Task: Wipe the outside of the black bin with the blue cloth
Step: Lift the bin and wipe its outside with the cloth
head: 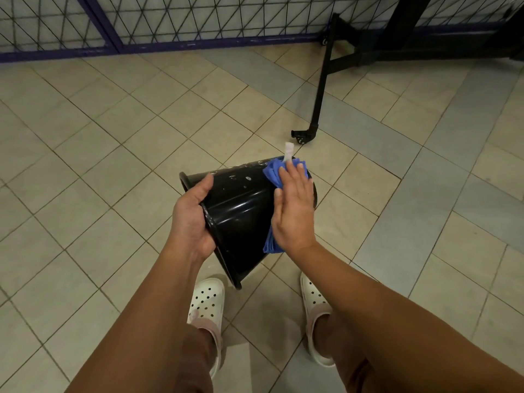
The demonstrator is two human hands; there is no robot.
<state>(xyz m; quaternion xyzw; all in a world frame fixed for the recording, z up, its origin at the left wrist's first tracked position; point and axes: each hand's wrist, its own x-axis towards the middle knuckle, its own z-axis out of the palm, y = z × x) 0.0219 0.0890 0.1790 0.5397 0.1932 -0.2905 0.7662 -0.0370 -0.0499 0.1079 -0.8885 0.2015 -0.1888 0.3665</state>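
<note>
Floor tiles [113, 165] spread beneath the black bin [241, 211], which is held off the ground, tipped on its side with its open mouth toward the left. The left hand [192, 219] has its grip clamped on the bin's rim, thumb on the outer wall. The right hand [293, 211] lies flat, its grip apart, fingers straight, pressing the blue cloth [273, 171] against the bin's outer wall near the base. A white tag [288, 151] sticks up from the cloth. White clogs [205, 299] show below.
</note>
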